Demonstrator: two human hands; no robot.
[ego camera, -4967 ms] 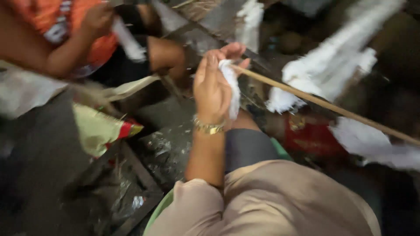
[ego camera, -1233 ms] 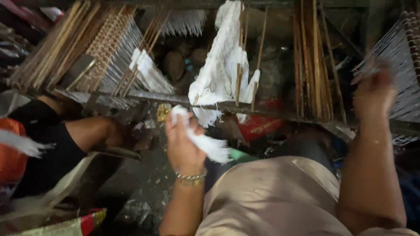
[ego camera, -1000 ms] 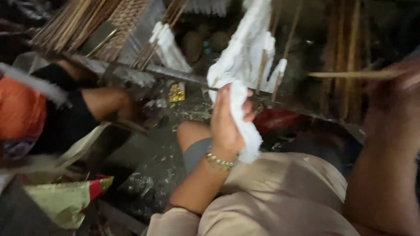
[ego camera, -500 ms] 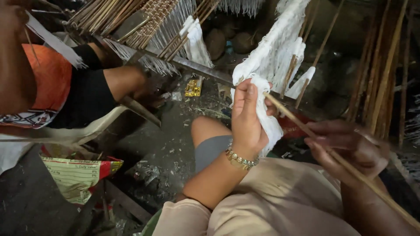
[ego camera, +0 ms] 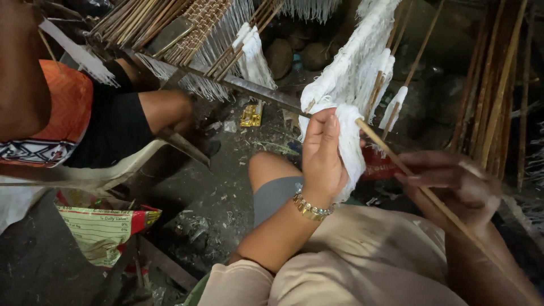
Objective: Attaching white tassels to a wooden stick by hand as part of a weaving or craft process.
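Note:
My left hand, with a gold bracelet on the wrist, grips a bunch of white threads at the centre of the view. The tip of a long thin wooden stick touches this bunch at my thumb. My right hand holds that stick lower down, at the right. More white thread hangs from upright sticks just beyond my left hand. My knees, under a beige cloth, fill the bottom.
A rack of thin sticks with white fringe lies across the top left on a metal bar. Another person in orange and black sits at the left. A printed sack lies on the dark floor. Upright sticks stand at right.
My left hand rose with the white threads to the hanging bundle. My right hand took a stick from the right and brought its tip to my left hand.

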